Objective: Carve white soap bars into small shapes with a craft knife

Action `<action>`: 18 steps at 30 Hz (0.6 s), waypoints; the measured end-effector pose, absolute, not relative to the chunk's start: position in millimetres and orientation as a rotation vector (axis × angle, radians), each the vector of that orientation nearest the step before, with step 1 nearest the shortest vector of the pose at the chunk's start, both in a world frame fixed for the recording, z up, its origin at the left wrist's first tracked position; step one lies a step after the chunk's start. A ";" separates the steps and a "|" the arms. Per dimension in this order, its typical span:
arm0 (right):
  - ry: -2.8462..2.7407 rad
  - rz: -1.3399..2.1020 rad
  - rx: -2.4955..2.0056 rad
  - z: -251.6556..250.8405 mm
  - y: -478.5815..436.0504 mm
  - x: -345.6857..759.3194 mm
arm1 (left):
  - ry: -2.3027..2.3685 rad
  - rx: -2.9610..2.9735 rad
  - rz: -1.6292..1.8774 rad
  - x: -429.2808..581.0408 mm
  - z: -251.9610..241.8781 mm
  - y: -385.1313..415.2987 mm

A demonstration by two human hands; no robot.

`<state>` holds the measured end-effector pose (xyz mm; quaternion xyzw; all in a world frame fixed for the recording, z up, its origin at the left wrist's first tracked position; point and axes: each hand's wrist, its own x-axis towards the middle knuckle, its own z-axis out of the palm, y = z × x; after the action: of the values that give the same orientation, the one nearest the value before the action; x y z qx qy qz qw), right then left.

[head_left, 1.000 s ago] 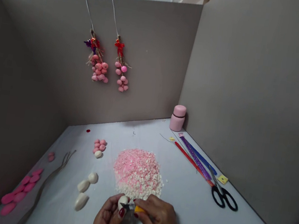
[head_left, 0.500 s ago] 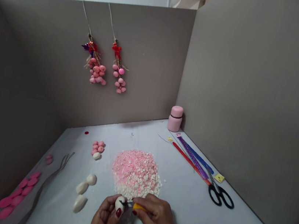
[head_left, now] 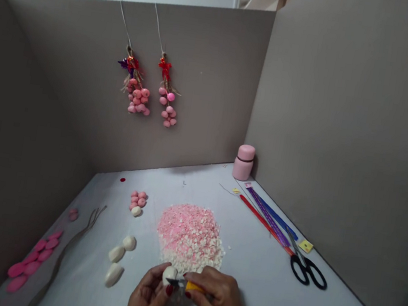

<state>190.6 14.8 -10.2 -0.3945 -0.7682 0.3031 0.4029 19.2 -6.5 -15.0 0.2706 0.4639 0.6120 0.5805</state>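
Note:
Between the fingertips of my left hand is a small white rounded piece. My right hand grips a yellow-handled craft knife, its dark blade lying against the white piece. Just beyond both hands spreads a heap of pink and white shavings. To the left lie larger white carved pieces. Behind those sits a cluster of pink beads with one white bead beside it.
Bright pink ovals and brown cords lie on the left. Black-handled scissors, red, purple and blue ribbons and a pink jar are on the right. Two bead bunches hang on the grey back panel.
The whole view has shifted slightly, so things appear a little further right. The blade has changed its angle on the white piece, and both hands keep their hold.

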 end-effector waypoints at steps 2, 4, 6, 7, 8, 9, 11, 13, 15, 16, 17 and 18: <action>-1.954 0.768 -1.009 -8.6 16.0 191.7 | 1.099 0.633 1.424 18.2 -16.9 -6.6; -1.955 0.781 -1.036 -6.8 17.4 192.4 | 1.124 0.645 1.416 17.5 -16.9 -6.4; -1.952 0.807 -1.044 -5.2 17.9 192.2 | 1.140 0.661 1.407 17.3 -15.3 -5.9; -1.949 0.820 -1.045 -4.8 17.8 191.8 | 1.144 0.670 1.405 17.2 -14.1 -5.6; -1.948 0.824 -1.049 -4.8 17.5 191.4 | 1.147 0.678 1.403 17.1 -12.8 -5.4; -1.945 0.820 -1.059 -5.2 17.2 191.0 | 1.148 0.682 1.401 16.9 -11.6 -5.3; -1.939 0.804 -1.087 -6.8 17.6 191.1 | 1.143 0.678 1.393 16.2 -10.0 -5.6; -1.913 0.788 -1.137 -8.6 20.3 192.7 | 1.134 0.692 1.374 15.4 -9.8 -6.4; -1.865 0.771 -1.199 -9.5 24.9 195.6 | 1.132 0.725 1.355 15.1 -10.5 -7.4; -1.843 0.758 -1.225 -9.6 27.2 196.9 | 1.133 0.735 1.351 15.4 -10.9 -7.7; -1.821 0.748 -1.239 -9.7 29.1 197.9 | 1.132 0.737 1.354 15.9 -11.2 -7.7; -1.795 0.742 -1.243 -9.8 30.2 198.4 | 1.124 0.724 1.368 16.6 -11.4 -7.5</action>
<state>198.4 30.2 -9.8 -0.4925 -0.7116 0.2940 0.4057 16.6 -7.5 -11.4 0.3093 0.4802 0.5844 0.5764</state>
